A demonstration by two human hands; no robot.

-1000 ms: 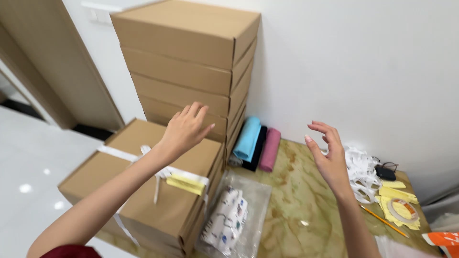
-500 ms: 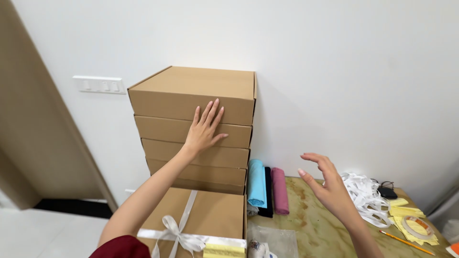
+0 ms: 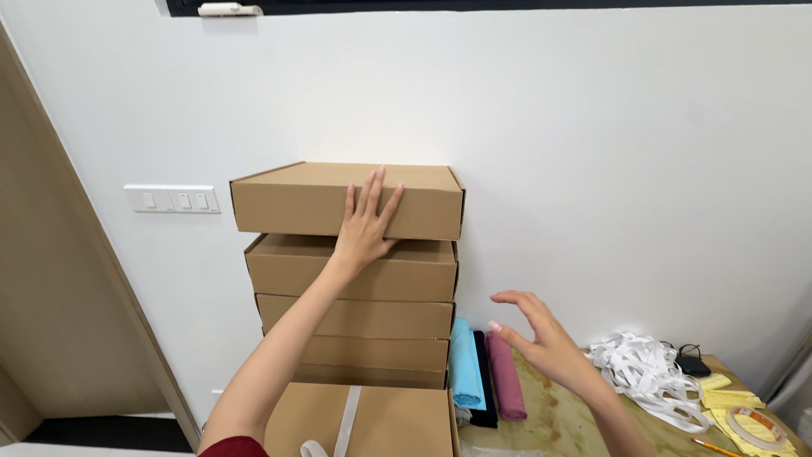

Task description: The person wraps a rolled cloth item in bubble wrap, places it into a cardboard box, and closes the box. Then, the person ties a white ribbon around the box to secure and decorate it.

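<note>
The left hand (image 3: 365,222) lies flat, fingers spread, against the front of the top cardboard box (image 3: 347,200), gripping nothing. The right hand (image 3: 541,337) hovers open and empty, well right of the stack (image 3: 355,317). The top box sits slightly askew on the boxes beneath the left hand; a one-handed push could slide it off, toppling onto the ribboned box (image 3: 364,421) below or the fabric rolls (image 3: 482,372) under the right hand.
</note>
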